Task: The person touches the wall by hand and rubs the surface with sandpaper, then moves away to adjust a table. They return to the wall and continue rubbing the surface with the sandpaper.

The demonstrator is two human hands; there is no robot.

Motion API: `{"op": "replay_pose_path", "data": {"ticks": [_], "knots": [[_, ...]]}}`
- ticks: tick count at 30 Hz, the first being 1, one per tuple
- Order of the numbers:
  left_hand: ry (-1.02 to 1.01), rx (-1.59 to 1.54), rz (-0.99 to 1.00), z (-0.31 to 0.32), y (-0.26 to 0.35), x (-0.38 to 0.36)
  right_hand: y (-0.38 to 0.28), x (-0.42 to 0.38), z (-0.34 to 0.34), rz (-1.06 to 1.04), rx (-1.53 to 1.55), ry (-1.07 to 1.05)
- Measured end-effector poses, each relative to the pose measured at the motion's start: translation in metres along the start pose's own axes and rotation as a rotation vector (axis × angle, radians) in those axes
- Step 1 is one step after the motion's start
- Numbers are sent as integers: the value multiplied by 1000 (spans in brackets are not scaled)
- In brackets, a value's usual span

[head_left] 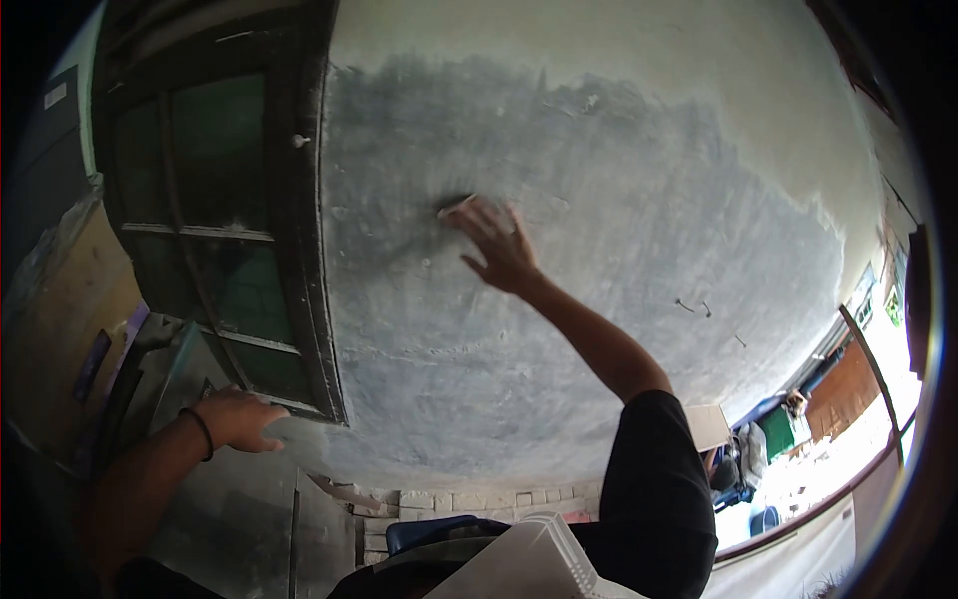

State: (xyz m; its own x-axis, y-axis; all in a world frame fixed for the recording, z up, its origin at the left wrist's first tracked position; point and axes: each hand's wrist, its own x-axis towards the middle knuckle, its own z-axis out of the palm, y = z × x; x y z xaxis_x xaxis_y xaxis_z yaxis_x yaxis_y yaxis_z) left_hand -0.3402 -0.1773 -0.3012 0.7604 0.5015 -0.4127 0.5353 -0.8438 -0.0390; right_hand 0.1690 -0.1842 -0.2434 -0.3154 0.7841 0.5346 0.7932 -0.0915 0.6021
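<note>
A grey patch (559, 329) covers much of the pale green wall (778, 90). Against its upper left part my right hand (496, 240) presses a small, thin piece (457, 208) under the fingertips; the fingers are slightly blurred. What the piece is made of, I cannot make out. My left hand (238, 419), with a dark band at the wrist, hangs at the lower left near the bottom of the dark window frame (324, 299). Its thumb and fingers are apart, with nothing visible between them.
Dark window panes (225, 150) stand at the left. Bent wires (693, 306) stick out of the wall at the right. Below are a blue chair back (429, 534) and a white sheet-like object (529, 564). A bright opening with a green item (777, 433) lies at the lower right.
</note>
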Motion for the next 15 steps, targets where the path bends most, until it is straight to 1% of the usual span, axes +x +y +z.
{"op": "replay_pose_path", "data": {"ticks": [2, 3, 5, 6, 8, 9, 11, 12, 14, 15], "knots": [[-10, 20, 10, -1, 4, 3, 29, 30, -33, 124, -21, 49], [-7, 18, 7, -1, 2, 6, 38, 45, -39, 122, -22, 53], [-15, 37, 27, 3, -2, 10, 48, 64, -44, 269, 25, 285], [-21, 30, 30, 5, -5, 12, 42, 65, -42, 265, 28, 277], [-14, 13, 6, 4, -8, 11, 21, 61, -34, 336, 122, 269], [-32, -10, 7, 4, -9, 11, 9, 52, -29, 322, 137, 249], [-37, 47, -22, 4, -6, 8, -25, 21, -12, 251, 129, 50], [-63, 16, -22, 5, -4, 6, -43, -3, 1, 228, 152, 25], [-1, 3, 2, 0, -4, 6, -59, -43, 29, -20, 211, -133], [-8, -15, -6, 0, -2, 6, -55, -50, 38, -38, 220, -138]]}}
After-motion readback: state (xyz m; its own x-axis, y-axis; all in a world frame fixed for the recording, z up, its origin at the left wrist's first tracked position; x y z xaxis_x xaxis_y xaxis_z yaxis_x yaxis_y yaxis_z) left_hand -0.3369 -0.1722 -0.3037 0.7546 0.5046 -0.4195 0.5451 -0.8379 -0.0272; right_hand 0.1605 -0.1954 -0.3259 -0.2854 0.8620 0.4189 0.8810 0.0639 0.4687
